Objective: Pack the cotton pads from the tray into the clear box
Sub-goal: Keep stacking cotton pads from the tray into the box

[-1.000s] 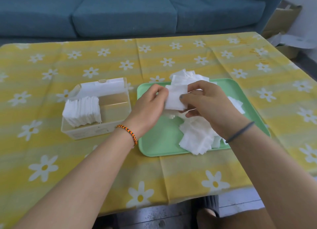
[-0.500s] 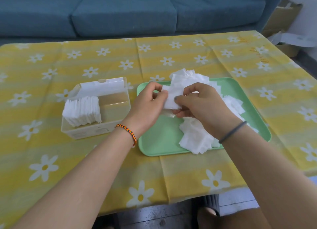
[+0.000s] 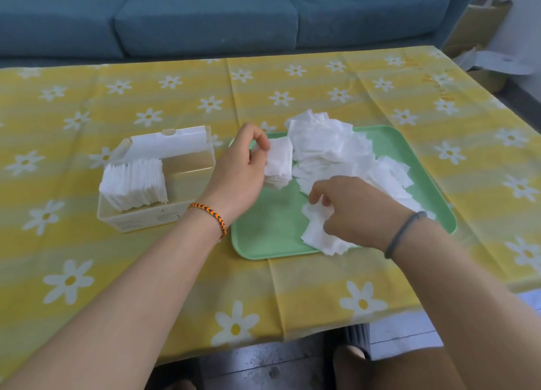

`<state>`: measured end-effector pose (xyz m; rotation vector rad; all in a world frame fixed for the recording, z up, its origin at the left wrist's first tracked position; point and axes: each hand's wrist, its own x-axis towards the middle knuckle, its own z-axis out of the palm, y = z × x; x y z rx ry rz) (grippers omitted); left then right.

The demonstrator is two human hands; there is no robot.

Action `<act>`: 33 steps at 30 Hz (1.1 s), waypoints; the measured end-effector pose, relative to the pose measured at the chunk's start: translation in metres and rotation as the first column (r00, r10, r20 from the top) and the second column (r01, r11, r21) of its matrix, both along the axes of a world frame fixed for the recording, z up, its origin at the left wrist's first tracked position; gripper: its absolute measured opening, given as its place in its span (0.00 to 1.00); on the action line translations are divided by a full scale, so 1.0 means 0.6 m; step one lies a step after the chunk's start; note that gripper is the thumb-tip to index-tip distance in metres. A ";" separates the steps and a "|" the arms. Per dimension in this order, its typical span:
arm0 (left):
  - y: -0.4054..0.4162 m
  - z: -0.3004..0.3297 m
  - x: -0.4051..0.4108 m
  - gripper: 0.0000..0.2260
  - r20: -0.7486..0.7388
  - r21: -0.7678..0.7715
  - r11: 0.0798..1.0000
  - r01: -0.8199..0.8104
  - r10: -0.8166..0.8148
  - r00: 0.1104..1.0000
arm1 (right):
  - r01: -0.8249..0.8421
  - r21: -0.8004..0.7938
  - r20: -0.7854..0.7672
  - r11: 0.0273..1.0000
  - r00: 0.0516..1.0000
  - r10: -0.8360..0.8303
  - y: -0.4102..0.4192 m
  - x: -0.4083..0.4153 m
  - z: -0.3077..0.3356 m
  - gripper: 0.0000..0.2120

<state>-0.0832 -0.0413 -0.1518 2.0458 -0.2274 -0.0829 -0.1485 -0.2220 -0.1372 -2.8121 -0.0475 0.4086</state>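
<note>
Although one row of cotton pads [image 3: 133,182] already stands on edge in the clear box [image 3: 152,217], the task looks to me less than half done. The packed row fills only the left part of the box; the right part shows bare plastic, and the lid [image 3: 168,144] stands open at the far side. The box sits on the desk [image 3: 87,272] at about 9 o'clock from the green tray [image 3: 263,237], just beside its left rim.

The left hand [image 3: 237,170] holds a small stack of pads [image 3: 279,164] between thumb and curled fingers, above the tray's left rim at about 10 o'clock. This stack is not yet in the box. The right hand [image 3: 354,211] is low over the tray near 5 o'clock, its fingers curled and pinching a loose pad [image 3: 317,211] from a small heap [image 3: 322,237] at the near edge.

Much remains on the tray. A big untidy pile [image 3: 330,144] lies from 12 o'clock to about 3 o'clock, with pads overlapping in all directions, and the near heap is still there too. The tray's near-left area is bare green.

I judge that the person is gathering pads into the left hand's stack. What is left is to finish this stack, set it beside the packed row, and repeat this several times. Whether everything will fit in the box, I cannot tell.
</note>
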 end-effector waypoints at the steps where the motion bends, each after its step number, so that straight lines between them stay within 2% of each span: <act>1: -0.001 0.000 -0.001 0.08 -0.017 -0.006 1.000 -0.001 0.001 1.000 | -0.030 -0.032 -0.021 0.999 0.999 0.029 0.000 0.001 -0.004 0.23; 4: -0.007 0.004 -0.007 0.05 -0.108 -0.038 0.999 0.005 -0.009 0.994 | -0.105 -0.120 -0.072 0.987 0.993 0.097 0.003 0.003 -0.011 0.26; 6: -0.011 0.008 -0.013 0.08 -0.154 -0.040 0.999 0.016 -0.022 0.988 | -0.122 -0.162 -0.089 0.979 0.990 0.109 0.005 0.004 -0.010 0.25; 12: -0.009 0.003 -0.013 0.13 -0.166 -0.004 1.000 0.023 -0.023 0.986 | -0.104 -0.193 -0.028 0.976 0.995 0.101 0.010 0.007 -0.007 0.12; 14: -0.008 0.002 -0.011 0.14 -0.170 -0.006 1.000 0.021 -0.022 0.985 | -0.087 -0.117 0.017 0.989 0.996 0.089 0.004 0.009 -0.001 0.06; 16: -0.006 0.002 -0.010 0.14 -0.165 -0.007 1.000 0.014 -0.015 0.986 | -0.036 0.049 0.042 0.998 0.999 0.034 -0.003 0.012 0.013 0.07; 18: -0.004 0.001 -0.008 0.14 -0.150 0.001 1.000 0.010 -0.010 0.989 | 0.051 0.254 0.039 0.966 0.997 -0.063 -0.011 0.016 0.030 0.07; 20: -0.001 0.001 -0.007 0.14 -0.140 0.003 1.000 0.019 -0.019 0.990 | 0.163 0.521 -0.016 0.838 0.983 -0.181 -0.016 0.015 0.048 0.07; 23: 0.001 0.002 -0.006 0.15 -0.137 -0.024 0.998 0.049 -0.052 0.989 | 0.263 0.806 -0.128 0.530 0.952 -0.278 -0.017 0.018 0.068 0.12; 25: 0.000 0.002 -0.005 0.16 -0.141 -0.039 0.997 0.067 -0.072 0.987 | 0.284 0.869 -0.163 0.404 0.937 -0.308 -0.014 0.022 0.072 0.15; 28: -0.004 0.001 -0.004 0.15 -0.147 -0.065 0.994 0.091 -0.099 0.984 | 0.300 0.897 -0.178 0.325 0.918 -0.355 -0.007 0.031 0.070 0.17; 30: -0.007 0.000 -0.004 0.13 -0.135 -0.087 0.991 0.105 -0.116 0.984 | 0.307 0.887 -0.166 0.345 0.909 -0.383 0.002 0.034 0.065 0.19; 33: -0.010 0.004 -0.005 0.11 -0.162 -0.145 0.985 0.096 -0.119 0.980 | 0.284 0.802 -0.038 0.526 0.903 -0.429 0.012 0.037 0.054 0.23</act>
